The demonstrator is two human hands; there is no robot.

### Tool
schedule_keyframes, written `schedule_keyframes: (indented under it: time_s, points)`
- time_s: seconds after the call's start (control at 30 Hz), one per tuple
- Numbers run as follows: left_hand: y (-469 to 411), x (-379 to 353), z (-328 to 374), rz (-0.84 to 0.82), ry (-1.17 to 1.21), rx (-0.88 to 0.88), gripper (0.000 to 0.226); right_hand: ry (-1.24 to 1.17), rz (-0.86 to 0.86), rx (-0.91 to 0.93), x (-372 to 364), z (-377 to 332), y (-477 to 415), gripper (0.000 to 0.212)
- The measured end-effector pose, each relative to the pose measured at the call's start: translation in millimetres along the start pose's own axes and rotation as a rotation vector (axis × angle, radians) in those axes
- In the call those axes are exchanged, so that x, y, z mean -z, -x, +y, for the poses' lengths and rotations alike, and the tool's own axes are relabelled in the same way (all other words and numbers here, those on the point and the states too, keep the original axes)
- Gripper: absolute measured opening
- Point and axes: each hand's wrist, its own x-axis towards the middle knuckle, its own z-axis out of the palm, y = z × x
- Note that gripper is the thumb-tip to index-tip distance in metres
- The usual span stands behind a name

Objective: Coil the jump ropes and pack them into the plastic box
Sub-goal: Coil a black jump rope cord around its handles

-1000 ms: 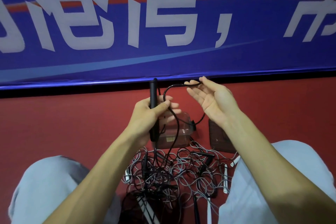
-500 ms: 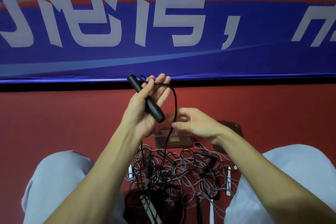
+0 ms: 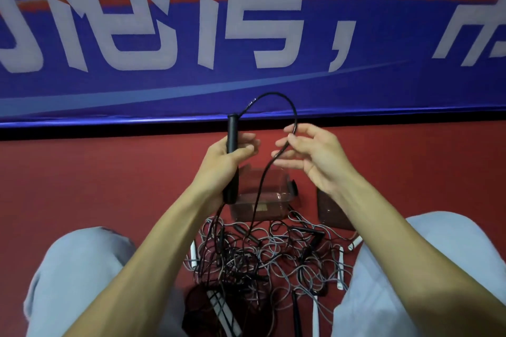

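Two hands engaged: both are raised over the red floor (image 3: 82, 186), on the far side of the rope pile, and both are on one black rope.
Left hand (image 3: 223, 164): clenched round the black handle (image 3: 232, 131), which now stands upright. Half a second ago the handle lay tilted across straighter fingers.
Black rope (image 3: 273, 96): it leaves the handle top, arches right to the other hand, then falls to the pile.
Right hand (image 3: 315, 159): thumb and forefinger lightly pinch the rope and the other fingers are loosely curled. It has risen from low beside the box to level with the left hand.
Meaning: judged to be a fresh loop drawn up, ready to lay against the handle. Coiling looks to be at an early stage.
Plastic box (image 3: 273, 200): clear, on the floor just beyond the pile. It appears empty, though glare and the rope cross it.
Dark flat piece (image 3: 328, 208): just right of the box and half hidden by the right forearm. It may be the lid; this is unconfirmed.
Rope pile (image 3: 273, 254): near, between the knees, black and grey cords tangled with white handles (image 3: 193, 254). The rope count cannot be told, the frame edge cuts off the near part, and this rope's second handle is untraceable.
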Motion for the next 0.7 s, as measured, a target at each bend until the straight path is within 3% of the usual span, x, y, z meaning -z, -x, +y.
schedule_keyframes:
  time_s: [0.17, 0.33, 0.5, 0.7]
  points:
    - [2, -6, -8, -0.118, -0.259, -0.136, 0.018, -0.394, 0.042, 0.046, 5, -15, -1, 0.017]
    - [7, -12, -18, -0.251, -0.338, -0.053, 0.019, -0.824, 0.145, 0.032, 12, -18, 1, 0.015]
    - [9, -19, -21, -0.249, -0.262, -0.025, 0.009, -0.769, 0.186, 0.014, 12, -15, -3, 0.013]
    - [5, -15, -14, -0.044, 0.004, -0.001, 0.005, -0.484, 0.214, 0.005, 15, -10, -8, 0.015]
